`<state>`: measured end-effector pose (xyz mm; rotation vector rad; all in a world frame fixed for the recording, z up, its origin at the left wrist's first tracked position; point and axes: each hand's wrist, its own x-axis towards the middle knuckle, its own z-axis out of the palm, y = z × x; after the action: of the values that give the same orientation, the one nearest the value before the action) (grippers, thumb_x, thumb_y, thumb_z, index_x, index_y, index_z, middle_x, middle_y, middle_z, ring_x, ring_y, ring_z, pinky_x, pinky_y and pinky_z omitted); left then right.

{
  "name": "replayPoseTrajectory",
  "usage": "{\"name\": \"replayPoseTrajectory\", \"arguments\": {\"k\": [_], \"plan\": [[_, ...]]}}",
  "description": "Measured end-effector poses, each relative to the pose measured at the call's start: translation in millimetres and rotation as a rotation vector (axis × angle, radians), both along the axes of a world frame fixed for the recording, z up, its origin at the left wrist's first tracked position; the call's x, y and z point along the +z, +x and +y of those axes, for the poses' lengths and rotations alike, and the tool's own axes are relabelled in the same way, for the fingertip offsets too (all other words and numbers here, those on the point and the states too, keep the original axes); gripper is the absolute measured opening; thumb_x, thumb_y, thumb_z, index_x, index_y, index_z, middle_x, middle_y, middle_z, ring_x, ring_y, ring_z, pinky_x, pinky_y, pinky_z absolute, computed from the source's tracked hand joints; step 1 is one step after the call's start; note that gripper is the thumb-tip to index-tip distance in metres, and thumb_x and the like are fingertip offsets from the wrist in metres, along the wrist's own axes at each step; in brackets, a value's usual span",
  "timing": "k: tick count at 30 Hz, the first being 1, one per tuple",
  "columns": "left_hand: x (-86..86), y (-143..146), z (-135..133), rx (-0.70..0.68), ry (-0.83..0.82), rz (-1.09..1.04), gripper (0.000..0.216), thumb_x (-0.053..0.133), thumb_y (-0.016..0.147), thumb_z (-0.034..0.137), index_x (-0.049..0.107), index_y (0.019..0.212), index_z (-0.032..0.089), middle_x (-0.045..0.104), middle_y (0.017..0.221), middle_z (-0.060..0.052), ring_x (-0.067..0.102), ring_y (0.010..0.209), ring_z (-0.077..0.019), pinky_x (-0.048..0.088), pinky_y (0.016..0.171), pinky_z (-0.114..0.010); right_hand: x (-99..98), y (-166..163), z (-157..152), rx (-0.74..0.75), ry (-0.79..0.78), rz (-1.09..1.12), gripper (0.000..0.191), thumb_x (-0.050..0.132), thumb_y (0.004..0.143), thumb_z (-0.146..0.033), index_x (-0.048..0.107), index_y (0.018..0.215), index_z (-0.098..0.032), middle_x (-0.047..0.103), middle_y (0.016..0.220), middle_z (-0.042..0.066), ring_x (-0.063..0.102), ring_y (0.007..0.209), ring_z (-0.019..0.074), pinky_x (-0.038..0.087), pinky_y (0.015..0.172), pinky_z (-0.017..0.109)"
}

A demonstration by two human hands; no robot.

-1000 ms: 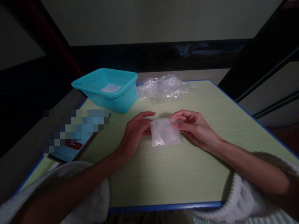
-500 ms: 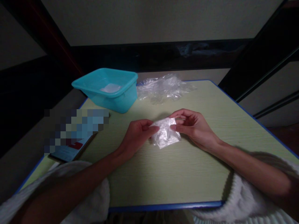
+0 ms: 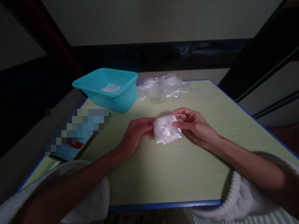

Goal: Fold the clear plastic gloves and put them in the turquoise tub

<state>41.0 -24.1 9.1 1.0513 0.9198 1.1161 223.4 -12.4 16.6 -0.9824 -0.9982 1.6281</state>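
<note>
A small folded clear plastic bag (image 3: 167,132) is held up over the table, its creased film shiny. My right hand (image 3: 196,126) pinches its right side, thumb on the front and fingers behind. At the left edge of the bag, the curled fingers of my left hand (image 3: 137,133) touch it, some fingertips hidden behind the film. The left thumb lies just beside the bag rather than across its front.
A turquoise plastic basket (image 3: 129,93) stands at the back left with a whitish folded piece (image 3: 111,87) inside. Next to it lies a loose heap of clear plastic (image 3: 165,88). A phone (image 3: 67,151), partly blurred out, rests on the left of the blue-edged table (image 3: 168,177).
My left thumb has come off the front of the bag, towards the left. The bag has risen slightly and its upper left now looks rounded. The right hand keeps its pinch.
</note>
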Motion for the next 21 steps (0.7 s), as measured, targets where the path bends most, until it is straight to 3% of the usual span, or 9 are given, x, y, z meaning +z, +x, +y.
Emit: {"name": "replayPoseTrajectory", "arguments": {"k": [13,21], "plan": [[2.2,1.5,-1.3,0.03,0.072,0.235,0.019,0.064,0.064,0.027,0.073,0.074,0.013,0.067,0.063,-0.001,0.057,0.054,-0.0118,0.046,0.057,-0.023,0.0,0.7,-0.3,0.022,-0.016,-0.005,0.024,0.075,0.049,-0.006,0.065,0.069,-0.017,0.066,0.067,-0.003,0.058,0.054,0.0076,0.044,0.052,0.019],[-1.8,4.1,-1.3,0.023,0.003,0.116,0.021,0.065,0.062,0.034,0.068,0.066,0.013,0.066,0.06,-0.002,0.063,0.059,-0.0176,0.049,0.058,-0.027,0.6,-0.6,-1.5,0.012,-0.002,-0.012,0.025,0.076,0.049,-0.006,0.065,0.069,-0.016,0.065,0.066,-0.002,0.057,0.054,0.0072,0.042,0.051,0.019]]}}
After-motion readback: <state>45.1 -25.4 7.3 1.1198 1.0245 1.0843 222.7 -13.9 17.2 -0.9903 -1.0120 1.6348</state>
